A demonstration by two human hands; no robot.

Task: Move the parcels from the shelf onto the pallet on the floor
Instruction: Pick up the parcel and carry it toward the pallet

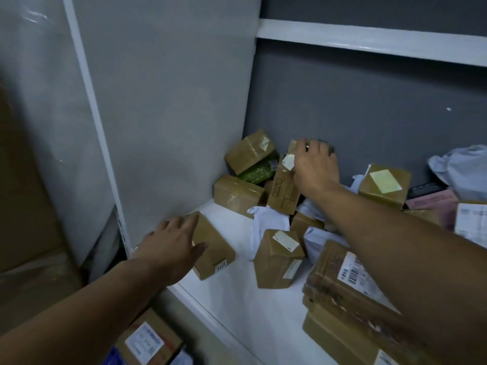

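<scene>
On the white shelf point(237, 299) lies a heap of brown parcels point(279, 259). Our left hand point(171, 246) rests, fingers spread, on a low box point(218, 255) at the shelf's front left; our right hand point(315, 168) curls its fingers over a tall box point(282, 193) at the back.

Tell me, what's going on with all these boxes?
A person is reaching into a white shelf with both hands. The left hand lies flat on a small brown box near the shelf's front left corner. The right hand grips the top of an upright box further back in the pile. Many other parcels, brown boxes and white bags, lie on the shelf. The pallet is out of view.
</scene>
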